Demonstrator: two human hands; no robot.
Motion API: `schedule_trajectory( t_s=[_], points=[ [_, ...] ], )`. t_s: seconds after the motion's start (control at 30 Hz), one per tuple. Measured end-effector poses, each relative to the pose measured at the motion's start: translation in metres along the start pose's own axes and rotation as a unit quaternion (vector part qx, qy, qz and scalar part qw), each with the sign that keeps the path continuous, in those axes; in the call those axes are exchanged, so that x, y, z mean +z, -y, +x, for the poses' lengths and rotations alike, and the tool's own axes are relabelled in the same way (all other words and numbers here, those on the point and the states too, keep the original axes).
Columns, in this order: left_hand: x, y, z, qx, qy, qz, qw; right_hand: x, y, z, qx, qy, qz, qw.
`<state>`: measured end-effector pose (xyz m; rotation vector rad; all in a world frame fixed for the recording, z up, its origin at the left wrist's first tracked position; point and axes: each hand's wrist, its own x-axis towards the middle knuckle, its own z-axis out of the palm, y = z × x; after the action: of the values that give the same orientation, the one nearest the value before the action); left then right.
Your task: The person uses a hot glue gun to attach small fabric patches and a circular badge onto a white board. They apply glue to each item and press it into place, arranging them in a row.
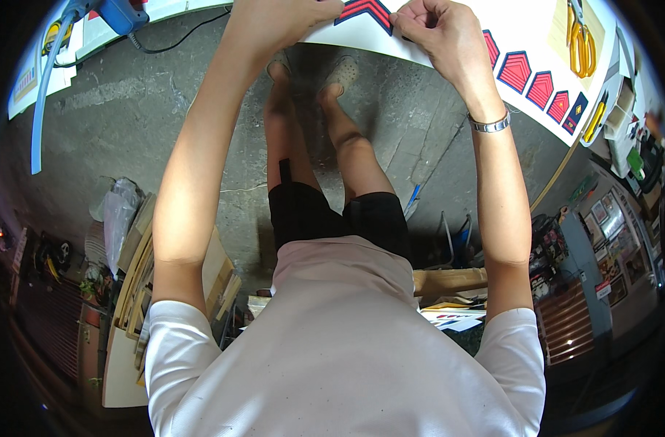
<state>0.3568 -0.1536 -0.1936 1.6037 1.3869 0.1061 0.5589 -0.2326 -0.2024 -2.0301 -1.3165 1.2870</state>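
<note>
Both my hands reach up to the near edge of a white table (391, 45) at the top of the picture. My left hand (292, 16) and my right hand (434, 29) pinch a navy and red chevron patch (365, 11) between them on the tabletop. A row of several similar red and navy patches (533, 81) lies along the table edge to the right of my right hand. A metal watch band (490, 124) circles my right wrist.
Yellow-handled scissors (581, 40) lie on a tan sheet at the table's right. A blue glue gun (121, 13) with a cord sits top left. Below are the grey concrete floor (128, 109), stacked wooden boards (139, 277) on the left and cluttered shelves at the right.
</note>
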Motion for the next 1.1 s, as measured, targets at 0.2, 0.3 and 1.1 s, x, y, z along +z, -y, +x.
schedule_trajectory(
  t_s=[0.2, 0.3, 1.1],
  points=[
    [0.003, 0.004, 0.002, 0.010, -0.011, 0.008, 1.000, 0.001, 0.004, -0.002, 0.023, -0.003, -0.009, 1.000],
    [0.003, 0.000, 0.002, 0.016, -0.017, 0.016, 1.000, 0.002, 0.005, -0.002, 0.029, -0.007, -0.010, 1.000],
    [0.047, 0.076, -0.063, 0.220, -0.186, 0.251, 0.924, 0.060, -0.066, -0.153, 0.086, -0.048, 0.047, 0.994]
  ],
)
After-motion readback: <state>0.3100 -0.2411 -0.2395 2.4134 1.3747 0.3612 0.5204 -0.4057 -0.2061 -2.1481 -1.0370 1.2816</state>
